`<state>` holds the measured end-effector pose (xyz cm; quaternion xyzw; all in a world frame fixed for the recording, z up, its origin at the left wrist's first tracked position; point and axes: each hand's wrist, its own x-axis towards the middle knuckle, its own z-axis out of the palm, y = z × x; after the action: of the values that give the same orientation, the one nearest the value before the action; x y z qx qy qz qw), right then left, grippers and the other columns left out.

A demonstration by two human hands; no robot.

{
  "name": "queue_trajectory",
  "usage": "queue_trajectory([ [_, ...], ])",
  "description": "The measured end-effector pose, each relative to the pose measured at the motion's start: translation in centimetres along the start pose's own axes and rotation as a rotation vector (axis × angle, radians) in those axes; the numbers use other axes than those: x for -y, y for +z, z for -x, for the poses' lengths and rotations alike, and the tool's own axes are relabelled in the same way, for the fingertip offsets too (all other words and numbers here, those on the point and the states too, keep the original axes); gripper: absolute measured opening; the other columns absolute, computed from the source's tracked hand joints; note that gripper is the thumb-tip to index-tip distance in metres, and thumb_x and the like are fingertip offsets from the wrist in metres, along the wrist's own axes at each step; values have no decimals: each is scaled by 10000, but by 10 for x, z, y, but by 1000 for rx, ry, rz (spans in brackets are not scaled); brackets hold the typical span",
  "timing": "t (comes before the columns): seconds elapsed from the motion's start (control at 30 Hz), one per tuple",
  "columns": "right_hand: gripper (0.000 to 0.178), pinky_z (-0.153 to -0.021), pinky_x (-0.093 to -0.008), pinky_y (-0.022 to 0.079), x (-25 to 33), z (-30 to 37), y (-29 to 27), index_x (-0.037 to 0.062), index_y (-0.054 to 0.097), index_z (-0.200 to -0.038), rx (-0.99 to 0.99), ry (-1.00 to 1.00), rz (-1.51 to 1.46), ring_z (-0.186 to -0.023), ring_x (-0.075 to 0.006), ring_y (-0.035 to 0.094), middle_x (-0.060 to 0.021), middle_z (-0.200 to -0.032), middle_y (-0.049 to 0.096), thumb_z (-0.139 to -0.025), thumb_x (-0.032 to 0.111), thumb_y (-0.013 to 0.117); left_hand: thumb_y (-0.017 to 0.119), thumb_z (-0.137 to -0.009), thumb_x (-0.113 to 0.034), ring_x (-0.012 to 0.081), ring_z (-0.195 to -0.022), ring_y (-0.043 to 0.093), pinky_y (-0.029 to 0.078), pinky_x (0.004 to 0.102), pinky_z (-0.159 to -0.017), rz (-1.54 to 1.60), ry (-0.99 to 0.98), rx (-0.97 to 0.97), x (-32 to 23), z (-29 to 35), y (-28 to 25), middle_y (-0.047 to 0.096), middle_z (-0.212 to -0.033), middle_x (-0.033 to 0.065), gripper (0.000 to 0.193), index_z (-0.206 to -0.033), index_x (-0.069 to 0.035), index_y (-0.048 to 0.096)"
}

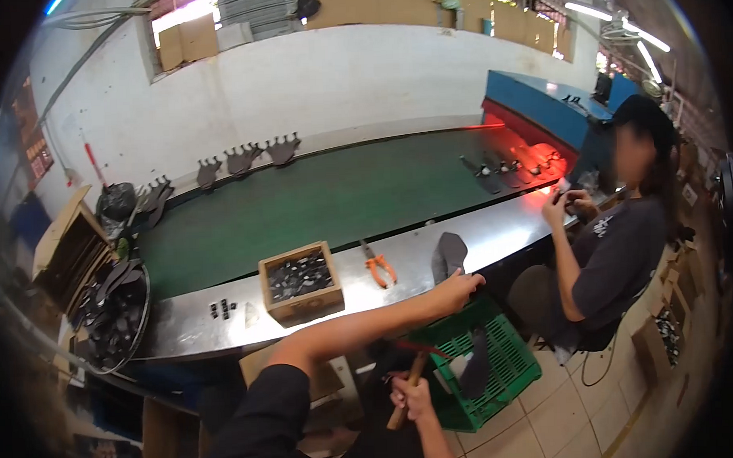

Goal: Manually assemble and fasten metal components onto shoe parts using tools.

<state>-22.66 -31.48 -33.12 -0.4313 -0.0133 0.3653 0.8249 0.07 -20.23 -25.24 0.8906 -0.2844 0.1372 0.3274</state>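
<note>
A steel ledge (193, 336) edges the green belt (317, 202) by a white wall (337, 72). Right of the wooden box (311, 304) lie pliers (373, 263) and a dark sole (453, 250); whether the left hand (461, 290) there grips it, I can't tell. Rightward and below that box, the right hand (413, 397) clasps a wooden-handled tool (419, 366) beside a green crate (512, 361).

The crate (513, 368) is green, the wooden handle (417, 366) light brown
</note>
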Motion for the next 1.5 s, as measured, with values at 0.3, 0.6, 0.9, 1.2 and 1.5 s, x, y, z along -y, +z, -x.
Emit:
queue_trajectory([
  [0.3,177,-385,-235,381,7,10,20,-40,673,-1033,-53,-163,38,-473,-82,448,-104,-833,678,-900,72,707,614,-844,31,293,-1168,576,398,523,-1116,-892,77,-467,-138,182,-298,559,-1211,157,481,-1314,-37,539],
  [0.6,166,-374,-208,360,65,2,146,-56,702,-1032,91,-434,407,-469,-61,472,-148,-1060,711,-895,37,718,576,-952,56,156,-914,692,545,281,-822,17,-634,-820,-149,358,-242,706,-1067,103,598,-1492,-47,340],
  [0.9,204,-709,-253,536,45,-53,246,-44,734,-1046,556,-507,1043,-791,-109,675,-79,-966,746,-858,32,760,714,-893,-72,337,-918,714,447,414,-1095,101,-702,-727,-136,390,-178,726,-1020,174,280,-1150,13,645],
  [1.2,293,-815,-295,558,21,-69,240,3,717,-1136,684,-371,1045,-924,-141,715,-94,-1036,761,-845,10,753,680,-876,-34,424,-643,598,259,514,-1221,160,-648,-730,-134,398,-175,613,-750,250,156,-1014,25,636],
  [1.5,273,-828,-288,582,20,-60,239,-65,668,-1149,758,-494,1149,-923,-168,728,-104,-1000,746,-878,-59,692,718,-846,-51,435,-900,622,494,433,-735,201,-665,-687,-134,404,-177,636,-1041,249,261,-1081,17,627],
])
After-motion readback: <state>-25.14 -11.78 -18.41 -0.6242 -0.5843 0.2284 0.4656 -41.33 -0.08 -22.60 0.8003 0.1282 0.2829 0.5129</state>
